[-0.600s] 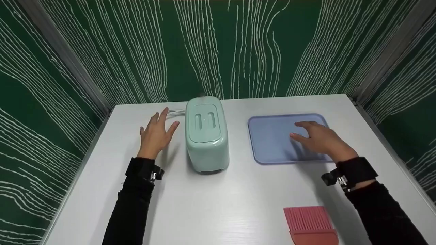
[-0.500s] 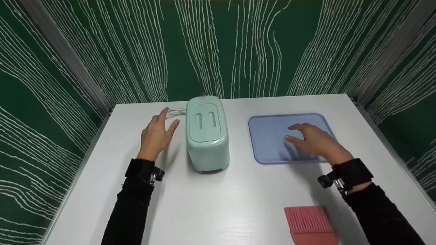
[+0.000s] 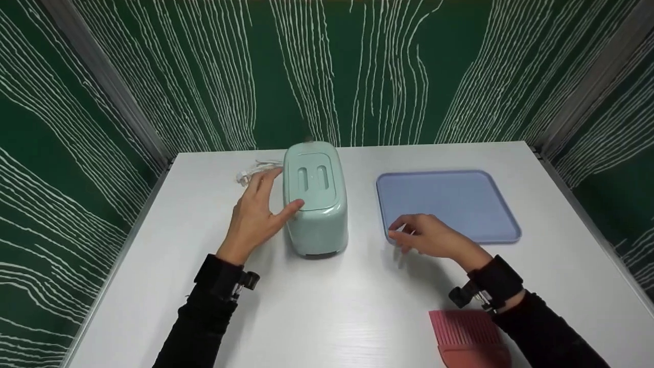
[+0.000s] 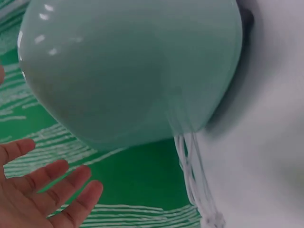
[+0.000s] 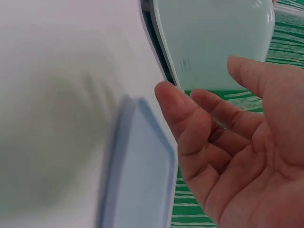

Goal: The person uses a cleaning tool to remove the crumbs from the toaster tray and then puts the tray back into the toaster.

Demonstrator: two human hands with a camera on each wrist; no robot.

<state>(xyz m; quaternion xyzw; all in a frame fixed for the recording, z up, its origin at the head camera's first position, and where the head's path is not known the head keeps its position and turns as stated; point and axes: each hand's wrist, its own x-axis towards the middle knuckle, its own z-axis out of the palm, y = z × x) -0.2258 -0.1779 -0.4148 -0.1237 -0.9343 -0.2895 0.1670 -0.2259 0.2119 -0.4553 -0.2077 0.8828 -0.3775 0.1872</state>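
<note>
toaster [image 3: 317,199] shows its grooved top [image 3: 313,179] in head view alone.

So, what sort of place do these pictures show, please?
Perhaps a staged booth rather than a home kitchen: a mint-green toaster stands on a white table, green panels with wavy white lines rise around its back and sides, and grey posts mark the rear corners.

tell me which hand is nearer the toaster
Left. The left hand is close along the left side of the toaster; the right hand is off to its right, apart from it, at the near left corner of the tray.
</note>
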